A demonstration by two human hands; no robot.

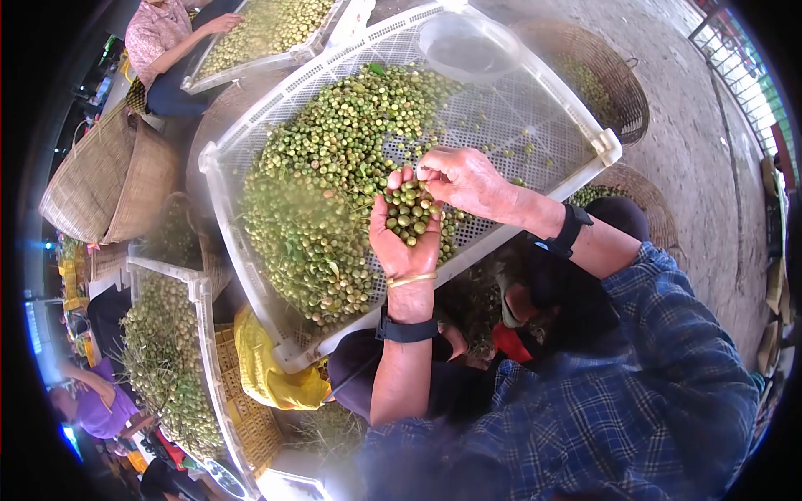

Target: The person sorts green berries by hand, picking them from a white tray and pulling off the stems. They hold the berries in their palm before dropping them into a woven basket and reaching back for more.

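Note:
My left hand (403, 257) is cupped palm-up around a handful of small round green fruits (408, 219). Close against it, my right hand (474, 182) has its thumb and fingers pinched together at the upper edge of the handful; what is between the fingertips is too small to make out. Both hands are above a white mesh tray (576, 108). A large heap of the same green fruits (326, 159), some brownish, covers the tray's left and middle part, with a few loose ones on the right.
A shallow translucent basin (469, 48) rests at the tray's far corner. Wicker baskets (631, 92) stand to the right, and tall ones (92, 184) to the left. Another tray (209, 334) holds stemmed fruits beside a yellow bag (271, 363). A co-worker (163, 42) works at a further tray.

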